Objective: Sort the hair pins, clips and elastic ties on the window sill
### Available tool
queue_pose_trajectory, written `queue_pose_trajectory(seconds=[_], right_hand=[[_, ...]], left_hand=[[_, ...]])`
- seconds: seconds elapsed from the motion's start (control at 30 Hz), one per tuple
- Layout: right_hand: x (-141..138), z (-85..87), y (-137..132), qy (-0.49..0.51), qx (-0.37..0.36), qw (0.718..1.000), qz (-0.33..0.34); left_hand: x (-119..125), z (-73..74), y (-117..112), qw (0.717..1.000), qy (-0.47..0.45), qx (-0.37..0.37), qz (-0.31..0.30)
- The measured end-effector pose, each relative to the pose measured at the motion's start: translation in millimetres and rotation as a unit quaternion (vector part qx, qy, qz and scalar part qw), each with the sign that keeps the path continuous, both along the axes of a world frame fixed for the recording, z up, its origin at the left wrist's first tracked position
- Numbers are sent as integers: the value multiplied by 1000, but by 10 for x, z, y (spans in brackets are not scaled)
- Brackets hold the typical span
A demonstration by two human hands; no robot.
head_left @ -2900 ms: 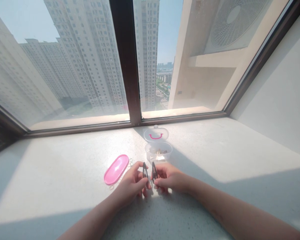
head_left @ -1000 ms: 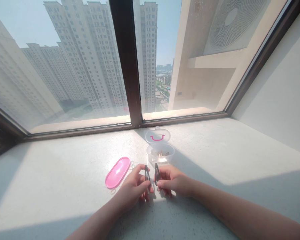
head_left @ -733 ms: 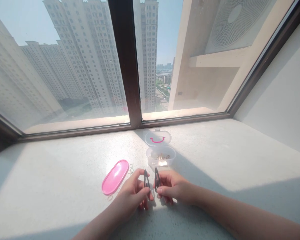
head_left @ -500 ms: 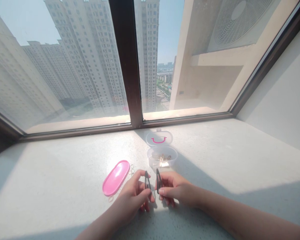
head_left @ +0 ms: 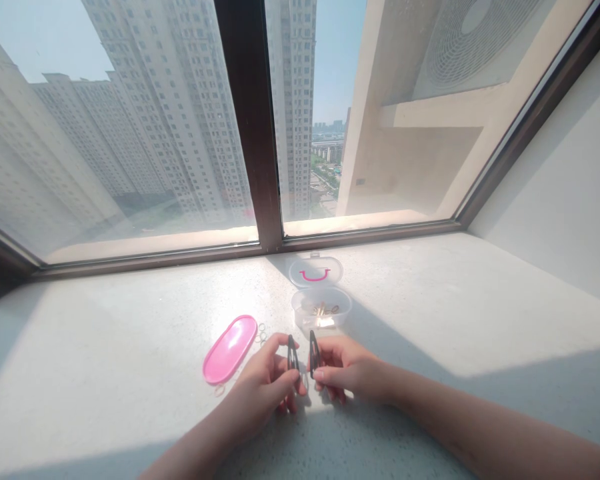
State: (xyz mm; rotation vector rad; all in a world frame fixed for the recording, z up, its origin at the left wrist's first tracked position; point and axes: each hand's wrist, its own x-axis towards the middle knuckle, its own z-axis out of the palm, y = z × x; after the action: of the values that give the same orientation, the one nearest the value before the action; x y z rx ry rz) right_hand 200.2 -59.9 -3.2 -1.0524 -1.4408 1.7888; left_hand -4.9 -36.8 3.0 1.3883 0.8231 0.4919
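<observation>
Between the thumb and fingers of my left hand (head_left: 273, 377) is a black snap hair clip (head_left: 293, 357), held nearly upright. My right hand (head_left: 347, 367) grips another black hair clip (head_left: 314, 355) in the same way, a small gap to the right of the first. Just beyond my hands stands a clear plastic box (head_left: 321, 307) with gold-coloured clips (head_left: 323, 309) inside. Its lid (head_left: 316, 272) with a pink handle is folded back toward the window. To the left of my left hand lies a pink oval tray (head_left: 230, 350).
Several small ring-shaped bands (head_left: 261, 333) lie by the tray's right edge, and another band (head_left: 219, 391) is below it. The pale stone sill (head_left: 130, 347) ends at a dark window frame (head_left: 270, 247). A white wall (head_left: 570, 187) bounds the right side.
The whole view has shifted slightly, so everything appears a little higher and further left. Both hands keep their hold on the hair clips, and the clips' spacing looks about the same.
</observation>
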Motion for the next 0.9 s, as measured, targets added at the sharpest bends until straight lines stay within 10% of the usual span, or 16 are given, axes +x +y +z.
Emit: queue_pose_trajectory(seconds=[0.9], right_hand=[[29,-57,26,-3,5,1000,11]], left_hand=[[-8,20,3,1000,21,20,-11]])
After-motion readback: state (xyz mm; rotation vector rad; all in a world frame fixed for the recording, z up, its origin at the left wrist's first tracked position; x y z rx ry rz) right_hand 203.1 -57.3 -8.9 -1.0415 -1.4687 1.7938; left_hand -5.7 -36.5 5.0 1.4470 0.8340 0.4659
